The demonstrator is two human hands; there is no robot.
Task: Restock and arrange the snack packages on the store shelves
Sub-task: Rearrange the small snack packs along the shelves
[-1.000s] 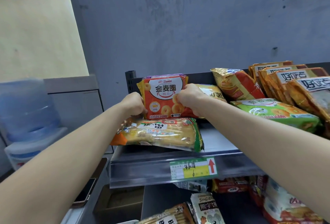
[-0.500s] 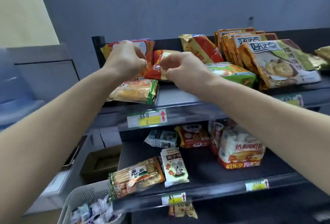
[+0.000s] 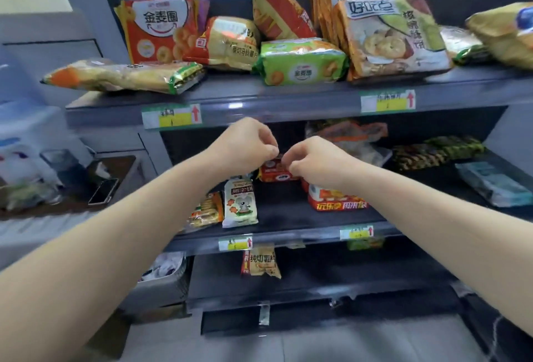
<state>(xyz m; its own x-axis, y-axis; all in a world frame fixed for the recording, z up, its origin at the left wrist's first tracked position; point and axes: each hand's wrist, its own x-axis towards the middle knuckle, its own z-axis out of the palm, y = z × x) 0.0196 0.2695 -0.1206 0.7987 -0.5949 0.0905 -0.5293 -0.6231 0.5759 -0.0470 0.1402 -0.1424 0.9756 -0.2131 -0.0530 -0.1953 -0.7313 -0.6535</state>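
Observation:
The top shelf [image 3: 288,96] carries the red ring-biscuit package [image 3: 157,30], standing upright at the back left, with no hand on it. A long yellow package [image 3: 124,76] lies flat in front of it and a green package [image 3: 300,63] to its right. My left hand [image 3: 248,145] and my right hand [image 3: 314,159] hover close together in front of the middle shelf [image 3: 288,217]. Both have their fingers curled and hold nothing. A small red package [image 3: 274,172] stands just behind and below them, partly hidden.
Upright orange cookie bags [image 3: 389,32] fill the top shelf's right side. The middle shelf holds a white mouse-print pack [image 3: 240,203], a red-and-white bag [image 3: 334,197] and dark packs [image 3: 432,152] on the right. A phone [image 3: 103,191] lies on the left counter beside a water dispenser [image 3: 23,136].
Both hands let go of the red ring-biscuit package on the top shelf and dropped to the middle shelf's level. The camera view tilted downward.

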